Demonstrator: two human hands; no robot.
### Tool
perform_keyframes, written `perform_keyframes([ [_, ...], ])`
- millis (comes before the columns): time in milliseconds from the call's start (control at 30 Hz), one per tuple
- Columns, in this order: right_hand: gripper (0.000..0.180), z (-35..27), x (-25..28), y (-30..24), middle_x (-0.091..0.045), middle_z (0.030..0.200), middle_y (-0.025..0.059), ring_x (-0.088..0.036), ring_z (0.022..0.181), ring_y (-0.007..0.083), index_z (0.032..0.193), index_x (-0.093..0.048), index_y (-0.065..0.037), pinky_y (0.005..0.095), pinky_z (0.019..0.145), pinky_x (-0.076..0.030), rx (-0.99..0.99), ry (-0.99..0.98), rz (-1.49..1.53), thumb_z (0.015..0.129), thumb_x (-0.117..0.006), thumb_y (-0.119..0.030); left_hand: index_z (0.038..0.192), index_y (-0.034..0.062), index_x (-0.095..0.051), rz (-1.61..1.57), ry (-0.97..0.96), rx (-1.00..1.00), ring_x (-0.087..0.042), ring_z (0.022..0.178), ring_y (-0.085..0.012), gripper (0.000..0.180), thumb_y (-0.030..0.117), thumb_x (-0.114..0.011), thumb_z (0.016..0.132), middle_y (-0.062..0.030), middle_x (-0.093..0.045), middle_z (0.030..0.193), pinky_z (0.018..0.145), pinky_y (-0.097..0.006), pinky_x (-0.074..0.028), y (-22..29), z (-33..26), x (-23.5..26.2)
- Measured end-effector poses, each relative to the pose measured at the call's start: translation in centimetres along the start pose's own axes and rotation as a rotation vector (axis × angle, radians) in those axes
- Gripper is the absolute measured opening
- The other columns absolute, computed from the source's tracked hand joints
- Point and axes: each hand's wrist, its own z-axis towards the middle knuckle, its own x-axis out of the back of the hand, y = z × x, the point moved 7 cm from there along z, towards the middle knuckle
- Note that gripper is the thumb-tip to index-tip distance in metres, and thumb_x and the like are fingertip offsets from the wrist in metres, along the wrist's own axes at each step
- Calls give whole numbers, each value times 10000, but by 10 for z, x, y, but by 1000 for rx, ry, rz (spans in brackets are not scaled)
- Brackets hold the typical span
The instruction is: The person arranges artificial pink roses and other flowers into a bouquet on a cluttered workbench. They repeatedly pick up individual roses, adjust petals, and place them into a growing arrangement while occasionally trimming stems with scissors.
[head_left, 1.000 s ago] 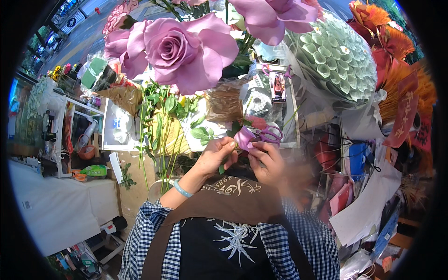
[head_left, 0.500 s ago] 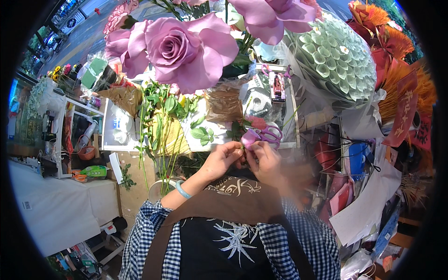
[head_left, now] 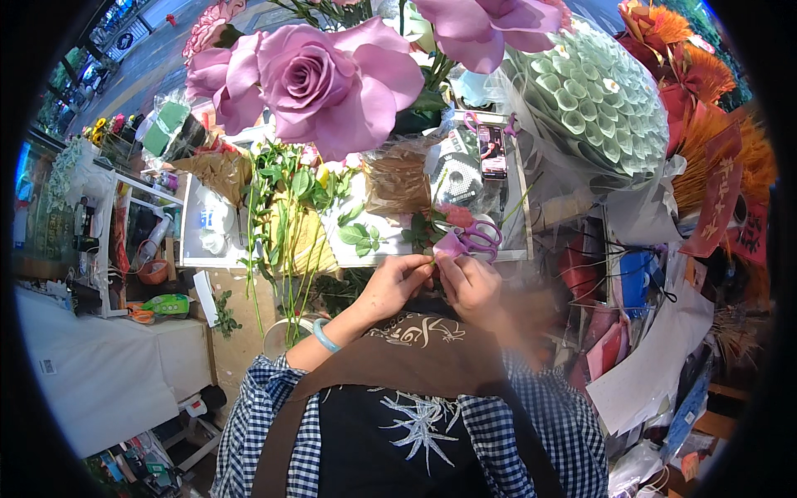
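My left hand (head_left: 393, 286) is closed in a pinch at the green base of a small light-purple rose (head_left: 449, 244), just in front of my apron. Against the flower's near side, the fingertips of my right hand (head_left: 470, 286) press together on its petals. The fingers hide the lower part of the bloom and most of its stem. Right beyond the rose lie scissors with purple handles (head_left: 481, 239), touching or very near it in view. A pink carnation (head_left: 457, 216) and dark green leaves (head_left: 418, 231) rest beside them at the table's near edge.
Large purple roses (head_left: 336, 87) loom across the top of the view. Long leafy stems (head_left: 290, 220) hang over the white table's (head_left: 340, 251) front edge. A phone (head_left: 492, 153) stands farther back. At the right is a big pale-green wrapped bouquet (head_left: 594, 112), with papers below it.
The small rose has turned in my fingers, showing a wider, pointed petal now. My right fingertips have shifted slightly on it, while my left hand stays almost in place.
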Motion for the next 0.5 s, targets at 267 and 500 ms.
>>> perform_keyframes([
  [267, 426, 3, -1, -4, -585, 817, 29, -563, 626, 201, 1149, -638, -75, 325, 541, -447, 33, -29, -22, 732, -714, -112, 1032, -1, -630, 39, -8, -6, -471, 588, -60, 195, 128, -501, 960, -1, -613, 717, 545, -229, -410, 1, -2, 0],
  [500, 362, 2, -4, -5, -595, 801, 57, -577, 651, 208, 1112, -641, -46, 318, 586, -467, 29, -88, -113, 765, -686, -141, 997, -3, -635, 29, -17, -11, -465, 578, -59, 187, 122, -501, 960, 3, -599, 705, 541, -228, -410, -3, -1, -2],
])
